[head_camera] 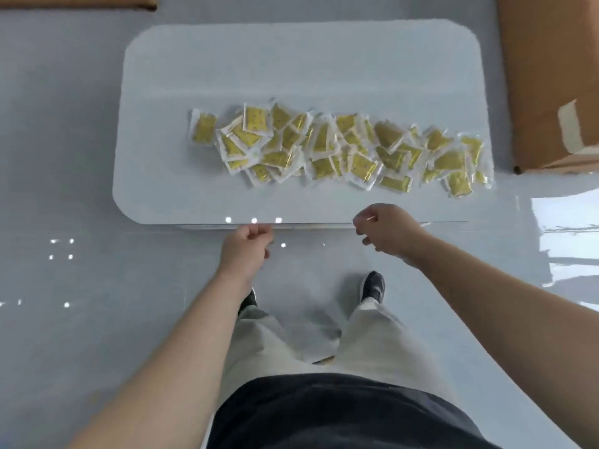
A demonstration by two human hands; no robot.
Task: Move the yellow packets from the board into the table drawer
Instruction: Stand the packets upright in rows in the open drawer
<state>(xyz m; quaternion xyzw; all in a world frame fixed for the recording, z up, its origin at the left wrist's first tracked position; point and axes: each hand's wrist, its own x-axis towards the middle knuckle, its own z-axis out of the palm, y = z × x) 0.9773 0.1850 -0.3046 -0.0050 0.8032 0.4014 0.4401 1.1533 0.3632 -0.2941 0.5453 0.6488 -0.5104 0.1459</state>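
Glossy grey floor surrounds a low white board, and its shine would make a dropped packet slide and be awkward to pick up. The yellow packets lie in a loose, overlapping band across the board's middle, from left of centre to its right edge, none yet moved. At the board's near edge, left of centre, the left hand has its fingers curled against a pale strip that is probably the drawer front. I cannot tell whether it actually grips a lip there. If it does not, a pull would slip off, and a sharp tug could jolt the heap. At the same edge, right of centre, the right hand is loosely fisted with thumb against forefinger. A thin yellowish sliver shows there, but I cannot tell if anything is held. The packets at the board's right edge are the likeliest trouble, since they sit at or over the rim, and a careless sweep could push them to the floor beside the cardboard box.
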